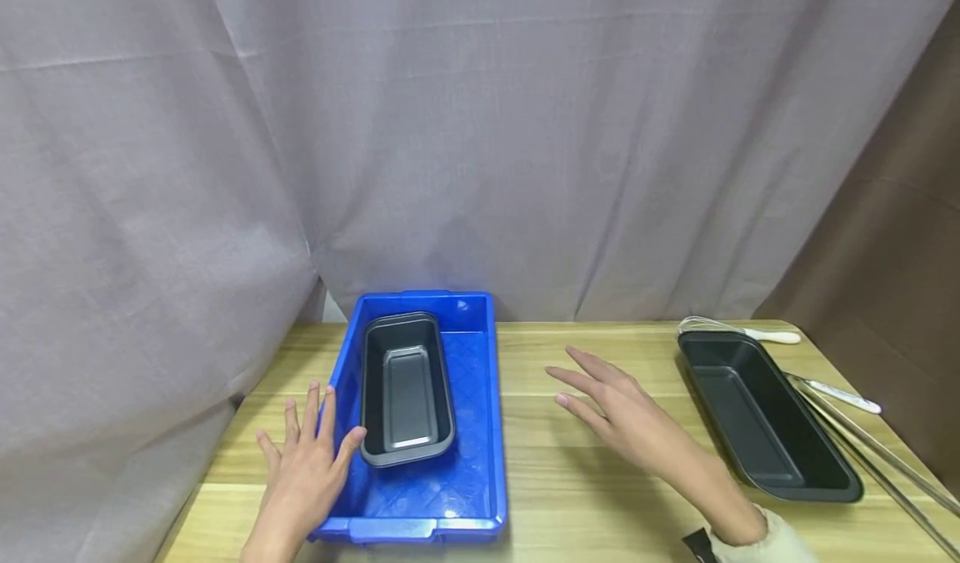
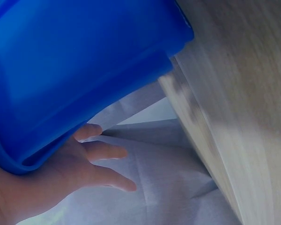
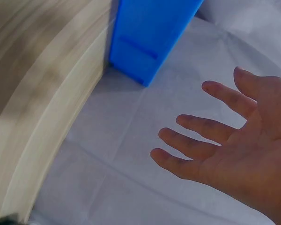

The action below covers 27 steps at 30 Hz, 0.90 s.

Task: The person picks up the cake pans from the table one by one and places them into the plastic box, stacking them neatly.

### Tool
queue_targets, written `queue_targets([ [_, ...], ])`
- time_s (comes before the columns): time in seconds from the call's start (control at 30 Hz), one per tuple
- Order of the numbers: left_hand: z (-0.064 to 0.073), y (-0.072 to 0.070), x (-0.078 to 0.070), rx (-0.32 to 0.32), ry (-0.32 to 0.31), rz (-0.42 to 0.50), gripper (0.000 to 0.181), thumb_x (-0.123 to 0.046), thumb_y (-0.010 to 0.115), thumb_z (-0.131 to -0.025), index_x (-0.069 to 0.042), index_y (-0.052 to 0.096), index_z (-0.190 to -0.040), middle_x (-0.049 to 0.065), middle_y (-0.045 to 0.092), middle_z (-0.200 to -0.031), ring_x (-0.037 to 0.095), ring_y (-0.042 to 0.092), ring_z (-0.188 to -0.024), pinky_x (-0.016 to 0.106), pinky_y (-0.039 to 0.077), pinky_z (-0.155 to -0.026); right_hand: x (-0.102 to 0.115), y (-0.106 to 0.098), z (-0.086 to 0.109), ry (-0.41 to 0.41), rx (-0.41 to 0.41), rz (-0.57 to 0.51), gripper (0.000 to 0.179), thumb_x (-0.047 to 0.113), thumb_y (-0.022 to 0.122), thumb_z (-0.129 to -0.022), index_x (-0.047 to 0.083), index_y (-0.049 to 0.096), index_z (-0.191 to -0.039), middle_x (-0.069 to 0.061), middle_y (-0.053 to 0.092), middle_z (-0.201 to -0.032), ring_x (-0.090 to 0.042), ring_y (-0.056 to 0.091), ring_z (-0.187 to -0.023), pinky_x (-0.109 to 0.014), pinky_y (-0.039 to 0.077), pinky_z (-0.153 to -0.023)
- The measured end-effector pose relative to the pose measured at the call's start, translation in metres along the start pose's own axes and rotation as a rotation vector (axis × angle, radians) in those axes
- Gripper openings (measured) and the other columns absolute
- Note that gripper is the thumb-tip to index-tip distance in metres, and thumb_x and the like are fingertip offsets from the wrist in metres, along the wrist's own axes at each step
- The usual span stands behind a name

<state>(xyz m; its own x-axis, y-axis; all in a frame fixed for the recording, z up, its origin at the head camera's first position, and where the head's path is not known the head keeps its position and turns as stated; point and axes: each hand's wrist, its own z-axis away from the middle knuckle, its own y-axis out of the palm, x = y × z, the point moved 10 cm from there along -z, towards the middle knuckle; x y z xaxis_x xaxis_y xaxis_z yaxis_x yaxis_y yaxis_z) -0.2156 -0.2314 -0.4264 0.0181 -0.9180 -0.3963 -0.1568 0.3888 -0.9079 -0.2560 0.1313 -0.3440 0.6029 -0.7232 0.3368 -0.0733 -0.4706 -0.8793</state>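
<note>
A blue plastic bin (image 1: 498,429) stands on the wooden table, with a dark loaf pan (image 1: 408,396) lying inside it toward the left wall. My left hand (image 1: 303,471) is spread at the bin's left side, its thumb reaching over the rim toward the pan. In the left wrist view the left hand (image 2: 79,164) shows beside the bin's wall (image 2: 93,51), fingers apart. To the right of the bin my right hand (image 1: 626,413) hovers over the table, fingers extended and holding nothing. The right wrist view shows that hand (image 3: 234,136) apart from the bin (image 3: 150,37).
A second dark loaf pan (image 1: 765,421) sits at the right of the table. Behind it lies a whisk (image 1: 772,336) with a white handle. Along its right side are a white-handled utensil (image 1: 847,397) and long metal rods (image 1: 888,484). Grey curtain (image 1: 480,146) hangs behind the table.
</note>
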Motion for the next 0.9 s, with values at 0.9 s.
queue_targets([
  [0.9,-0.001,0.002,0.0,0.018,-0.024,0.016,0.078,-0.049,0.045,-0.117,0.001,0.024,-0.173,0.03,0.012,-0.181,0.066,0.006,-0.162,0.094,-0.002,-0.116,-0.122,-0.039,0.082,0.166,-0.071,0.181,0.045,0.028,0.073,-0.108,0.002,0.069,-0.144,-0.042,0.052,-0.155,-0.067,0.052,-0.137,-0.083,0.045,-0.101],
])
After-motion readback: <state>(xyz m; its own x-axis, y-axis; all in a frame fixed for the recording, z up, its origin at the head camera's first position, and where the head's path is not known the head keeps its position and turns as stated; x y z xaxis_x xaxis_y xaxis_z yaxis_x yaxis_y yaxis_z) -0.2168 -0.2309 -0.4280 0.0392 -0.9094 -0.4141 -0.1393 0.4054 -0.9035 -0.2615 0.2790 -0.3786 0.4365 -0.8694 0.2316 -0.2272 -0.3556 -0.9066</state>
